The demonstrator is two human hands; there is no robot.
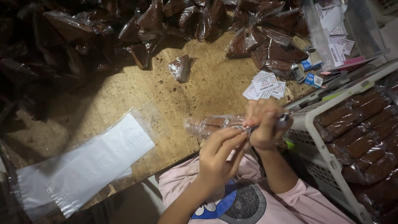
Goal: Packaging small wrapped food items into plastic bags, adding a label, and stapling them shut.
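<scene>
I hold a clear plastic bag (209,124) with brown pieces inside, lying lengthwise over the near edge of the worn wooden table (124,95). My left hand (217,155) pinches the bag's right end from below. My right hand (265,124) is closed around a small dark metal tool, seemingly a stapler (283,120), pressed at that same end of the bag. Just beyond my hands lie a few small white paper labels (265,86).
A stack of empty clear bags (89,164) lies at the near left. Many filled dark bags (166,20) pile up at the back, one small one (179,67) apart. At the right stand a white basket (315,143) of brown packets, a clear box of labels (336,29) and small blue boxes (314,79).
</scene>
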